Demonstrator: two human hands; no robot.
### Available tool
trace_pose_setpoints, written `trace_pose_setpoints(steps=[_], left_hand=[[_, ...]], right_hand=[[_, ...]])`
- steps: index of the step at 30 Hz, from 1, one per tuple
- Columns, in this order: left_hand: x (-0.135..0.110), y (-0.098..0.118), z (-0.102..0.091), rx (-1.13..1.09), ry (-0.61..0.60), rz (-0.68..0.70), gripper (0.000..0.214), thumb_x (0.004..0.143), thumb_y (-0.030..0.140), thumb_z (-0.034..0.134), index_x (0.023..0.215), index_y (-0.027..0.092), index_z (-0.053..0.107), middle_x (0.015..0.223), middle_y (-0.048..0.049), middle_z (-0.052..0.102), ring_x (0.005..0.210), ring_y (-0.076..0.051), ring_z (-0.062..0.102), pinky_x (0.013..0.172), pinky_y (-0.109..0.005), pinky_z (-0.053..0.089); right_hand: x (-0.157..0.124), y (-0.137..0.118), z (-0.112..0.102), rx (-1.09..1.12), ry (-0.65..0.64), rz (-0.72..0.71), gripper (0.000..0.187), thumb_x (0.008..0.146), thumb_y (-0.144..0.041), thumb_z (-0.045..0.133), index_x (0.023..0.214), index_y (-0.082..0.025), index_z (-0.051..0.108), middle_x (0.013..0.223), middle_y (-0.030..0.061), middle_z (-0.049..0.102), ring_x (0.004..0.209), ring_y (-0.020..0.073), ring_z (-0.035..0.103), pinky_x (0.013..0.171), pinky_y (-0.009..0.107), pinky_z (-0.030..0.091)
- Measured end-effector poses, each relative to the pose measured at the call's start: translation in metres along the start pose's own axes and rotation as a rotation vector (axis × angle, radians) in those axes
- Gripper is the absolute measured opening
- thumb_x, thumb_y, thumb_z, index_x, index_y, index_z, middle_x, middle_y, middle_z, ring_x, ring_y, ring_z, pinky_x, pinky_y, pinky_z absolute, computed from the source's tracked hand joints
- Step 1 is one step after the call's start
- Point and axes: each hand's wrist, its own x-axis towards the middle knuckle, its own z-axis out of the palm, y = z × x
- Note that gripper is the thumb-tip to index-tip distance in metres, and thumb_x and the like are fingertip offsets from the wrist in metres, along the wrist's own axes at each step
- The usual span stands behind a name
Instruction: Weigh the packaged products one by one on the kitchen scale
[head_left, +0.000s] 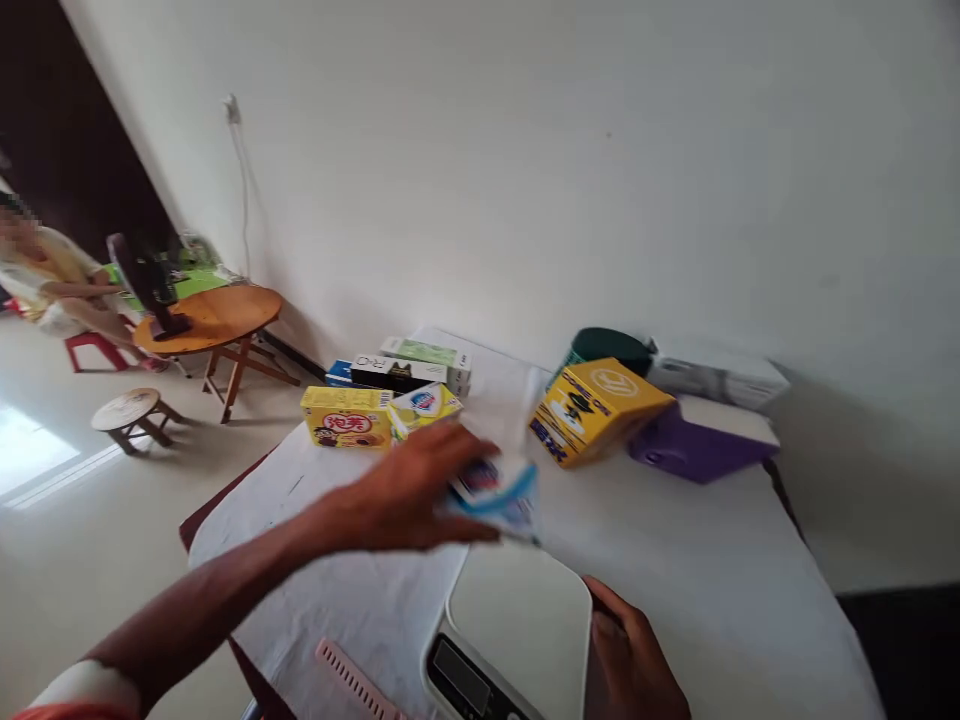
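My left hand (420,490) reaches across the table, its fingers closed on a small white and blue packet (499,495), blurred by motion, held just above the far edge of a white kitchen scale (525,620). My right hand (630,660) rests against the scale's right side, fingers curled on its edge. The scale's dark display (461,678) faces me at the near edge.
On the white-covered table (675,560) lie a yellow snack box (346,416), a small blue-and-white packet (426,405), stacked flat boxes (409,368), a tilted yellow box (596,410), a purple box (701,440), a green tin (604,348), a pink comb (352,680). A person sits far left by a round wooden table (214,315) and stool (131,410).
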Motion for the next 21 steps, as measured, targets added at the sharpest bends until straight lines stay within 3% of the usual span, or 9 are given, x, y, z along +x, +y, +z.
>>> trace_pose_setpoints(steps=[4, 7, 10, 13, 17, 21], left_hand=[[0.03, -0.042, -0.064, 0.202, 0.197, -0.167, 0.059, 0.087, 0.053, 0.07, 0.134, 0.019, 0.056, 0.124, -0.0078, 0.062, 0.107, -0.025, 0.06, 0.095, -0.04, 0.049], [0.055, -0.087, -0.085, 0.281, 0.202, -0.249, 0.06, 0.087, 0.054, 0.067, 0.132, 0.017, 0.056, 0.127, -0.0092, 0.062, 0.11, -0.026, 0.059, 0.099, -0.041, 0.047], [0.076, -0.129, -0.081, 0.318, 0.132, -0.281, 0.059, 0.087, 0.054, 0.065, 0.131, 0.014, 0.057, 0.126, -0.0114, 0.062, 0.11, -0.026, 0.059, 0.099, -0.04, 0.046], [0.089, -0.155, -0.068, 0.328, 0.06, -0.277, 0.059, 0.087, 0.053, 0.065, 0.13, 0.013, 0.057, 0.125, -0.0124, 0.063, 0.109, -0.026, 0.06, 0.099, -0.038, 0.046], [0.096, -0.164, -0.059, 0.331, -0.004, -0.269, 0.058, 0.087, 0.053, 0.064, 0.129, 0.014, 0.059, 0.123, -0.0118, 0.064, 0.108, -0.026, 0.061, 0.099, -0.038, 0.046], [0.097, -0.164, -0.063, 0.34, -0.05, -0.257, 0.06, 0.088, 0.056, 0.062, 0.132, 0.016, 0.057, 0.126, -0.0121, 0.063, 0.112, -0.027, 0.06, 0.102, -0.04, 0.044]], right_hand=[[-0.006, -0.015, 0.004, 0.141, 0.058, 0.051, 0.064, 0.084, -0.076, 0.051, 0.123, -0.026, 0.065, 0.129, 0.0076, 0.069, 0.121, 0.0369, 0.061, 0.103, 0.05, 0.049], [-0.007, -0.013, 0.004, 0.157, 0.087, 0.027, 0.062, 0.086, -0.074, 0.051, 0.124, -0.026, 0.064, 0.131, 0.0072, 0.069, 0.123, 0.0355, 0.061, 0.102, 0.047, 0.05], [-0.004, -0.005, 0.002, 0.151, 0.071, 0.005, 0.062, 0.086, -0.074, 0.051, 0.124, -0.026, 0.065, 0.129, 0.0072, 0.07, 0.12, 0.0349, 0.063, 0.095, 0.044, 0.055], [-0.001, 0.0, -0.002, 0.14, 0.038, 0.017, 0.063, 0.085, -0.075, 0.053, 0.124, -0.026, 0.065, 0.129, 0.0071, 0.07, 0.121, 0.0344, 0.063, 0.095, 0.043, 0.056], [0.003, 0.003, -0.004, 0.14, 0.038, 0.054, 0.068, 0.081, -0.079, 0.054, 0.123, -0.027, 0.065, 0.131, 0.0073, 0.069, 0.125, 0.0361, 0.061, 0.097, 0.045, 0.055], [0.005, 0.007, -0.001, 0.155, 0.031, 0.054, 0.066, 0.082, -0.077, 0.055, 0.125, -0.027, 0.064, 0.133, 0.0075, 0.068, 0.127, 0.0358, 0.06, 0.099, 0.046, 0.054]])
